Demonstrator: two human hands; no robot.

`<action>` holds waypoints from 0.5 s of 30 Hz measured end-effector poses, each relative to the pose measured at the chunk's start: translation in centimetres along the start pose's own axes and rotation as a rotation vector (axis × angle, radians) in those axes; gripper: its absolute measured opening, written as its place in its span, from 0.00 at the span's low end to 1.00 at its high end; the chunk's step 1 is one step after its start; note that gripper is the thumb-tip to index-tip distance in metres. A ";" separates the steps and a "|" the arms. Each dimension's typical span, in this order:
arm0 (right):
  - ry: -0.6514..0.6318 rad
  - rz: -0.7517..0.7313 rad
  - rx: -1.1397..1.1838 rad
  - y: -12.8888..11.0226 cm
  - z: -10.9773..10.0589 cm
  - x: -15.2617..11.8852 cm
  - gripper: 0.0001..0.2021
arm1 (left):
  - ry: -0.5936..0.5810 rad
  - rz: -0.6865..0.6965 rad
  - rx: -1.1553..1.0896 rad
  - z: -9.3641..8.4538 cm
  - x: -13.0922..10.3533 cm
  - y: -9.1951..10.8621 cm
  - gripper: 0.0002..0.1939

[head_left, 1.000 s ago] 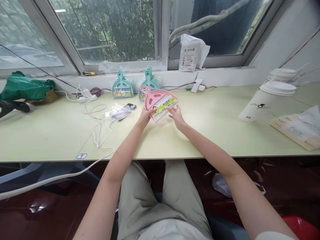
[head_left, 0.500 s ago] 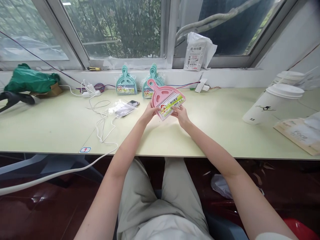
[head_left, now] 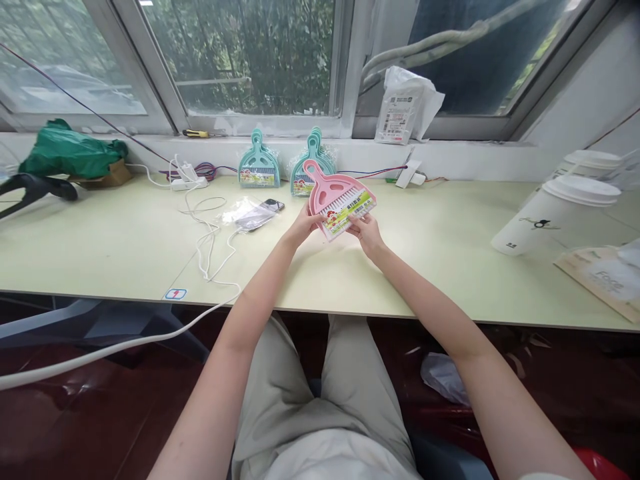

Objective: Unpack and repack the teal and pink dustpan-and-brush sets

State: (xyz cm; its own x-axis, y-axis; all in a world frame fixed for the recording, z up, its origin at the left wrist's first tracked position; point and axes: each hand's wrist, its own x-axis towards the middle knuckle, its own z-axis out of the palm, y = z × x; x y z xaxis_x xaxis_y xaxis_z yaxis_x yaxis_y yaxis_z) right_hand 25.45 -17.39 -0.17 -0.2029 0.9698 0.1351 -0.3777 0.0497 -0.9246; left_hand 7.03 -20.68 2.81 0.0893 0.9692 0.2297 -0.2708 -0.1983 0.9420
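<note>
A pink mini dustpan and brush set point(head_left: 337, 197) with a green and yellow label is held up over the pale green desk point(head_left: 425, 267), handle pointing to the far left. My left hand point(head_left: 304, 227) grips its left edge. My right hand point(head_left: 366, 231) pinches its lower right edge, by the label. Behind it, two groups of teal dustpan sets stand against the wall under the window: a single one point(head_left: 259, 167) and a stack point(head_left: 311, 163).
A crumpled clear plastic bag point(head_left: 245, 215) and a phone point(head_left: 274, 204) lie to the left, with white cables point(head_left: 207, 240) and a power strip point(head_left: 187, 181). A green bag point(head_left: 70, 155) sits far left. White lidded cups point(head_left: 555, 207) and a tissue pack point(head_left: 607, 280) stand right.
My right hand, open beside the pink set a second ago, has closed on its lower right edge. The set has been lifted slightly and sits between both hands.
</note>
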 end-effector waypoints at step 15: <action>0.094 0.069 0.050 -1.0 -0.5 0.1 0.10 | 0.717 -0.046 1.420 -5.2 -0.6 1.0 0.28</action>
State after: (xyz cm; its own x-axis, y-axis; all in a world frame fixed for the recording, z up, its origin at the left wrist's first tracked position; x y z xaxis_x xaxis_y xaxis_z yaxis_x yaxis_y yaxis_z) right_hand 26.27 -17.19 0.62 -0.1455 0.9887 0.0355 -0.4105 -0.0276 -0.9114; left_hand 1.71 -20.70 2.29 -0.4897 0.7615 0.4247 0.8309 0.2600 0.4918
